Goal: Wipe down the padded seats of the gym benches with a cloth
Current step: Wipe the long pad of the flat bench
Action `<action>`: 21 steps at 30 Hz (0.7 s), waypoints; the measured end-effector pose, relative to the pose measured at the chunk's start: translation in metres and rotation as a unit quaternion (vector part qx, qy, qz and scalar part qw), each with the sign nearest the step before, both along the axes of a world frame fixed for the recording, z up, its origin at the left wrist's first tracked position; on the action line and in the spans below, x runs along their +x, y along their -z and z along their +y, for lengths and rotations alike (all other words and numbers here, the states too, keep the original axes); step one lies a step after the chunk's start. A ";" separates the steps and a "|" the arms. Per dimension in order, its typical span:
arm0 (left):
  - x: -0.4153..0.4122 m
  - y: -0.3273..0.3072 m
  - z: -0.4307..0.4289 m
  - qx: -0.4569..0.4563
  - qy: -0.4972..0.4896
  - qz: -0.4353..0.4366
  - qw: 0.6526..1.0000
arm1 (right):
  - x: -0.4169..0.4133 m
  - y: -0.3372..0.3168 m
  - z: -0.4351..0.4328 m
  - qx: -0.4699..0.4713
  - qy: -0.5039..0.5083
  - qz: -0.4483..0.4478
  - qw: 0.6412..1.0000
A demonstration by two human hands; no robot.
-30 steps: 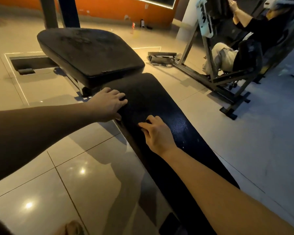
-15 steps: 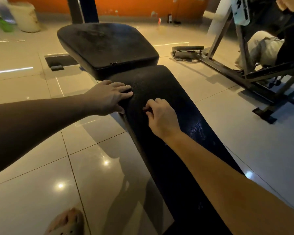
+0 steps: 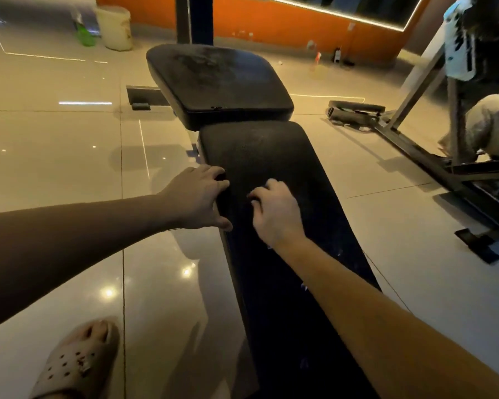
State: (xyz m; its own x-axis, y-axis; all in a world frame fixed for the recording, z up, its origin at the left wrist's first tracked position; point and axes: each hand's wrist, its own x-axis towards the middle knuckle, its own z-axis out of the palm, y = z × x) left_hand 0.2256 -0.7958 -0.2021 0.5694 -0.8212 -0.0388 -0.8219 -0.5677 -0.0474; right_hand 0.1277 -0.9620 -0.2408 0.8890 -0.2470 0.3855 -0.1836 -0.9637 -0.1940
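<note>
I am viewing the bench's long black padded seat point(image 3: 271, 156), which is running from the lower frame up to the wider, scuffed pad point(image 3: 219, 82) tilting just beyond it. The right hand point(image 3: 274, 214) is resting on top of the long seat near its middle, with its fingers point(image 3: 257, 197) curling tightly under. I cannot tell whether they are clamping a cloth. The left hand point(image 3: 196, 197) is lying on the seat's left edge, fingers apart on top and thumb running along the side. A sandalled foot point(image 3: 75, 364) is standing on the glossy tiled floor point(image 3: 69, 156) at lower left. A pale bucket point(image 3: 114, 27) and a green bottle point(image 3: 84, 34) are sitting far left, and a machine frame point(image 3: 415, 151) is standing at right.
</note>
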 end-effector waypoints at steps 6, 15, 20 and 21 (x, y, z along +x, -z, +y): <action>-0.024 0.004 0.006 -0.014 -0.053 0.005 0.999 | -0.026 -0.006 0.001 -0.053 -0.139 0.079 0.986; -0.041 0.019 0.006 0.003 -0.078 0.028 0.997 | 0.053 -0.021 -0.024 -0.052 -0.084 0.025 0.995; -0.039 0.016 0.005 0.010 -0.067 0.021 0.997 | -0.021 -0.002 -0.032 -0.063 -0.212 0.048 0.974; -0.038 0.016 0.005 0.010 -0.068 0.026 0.997 | -0.035 -0.002 -0.037 -0.067 -0.255 0.065 0.962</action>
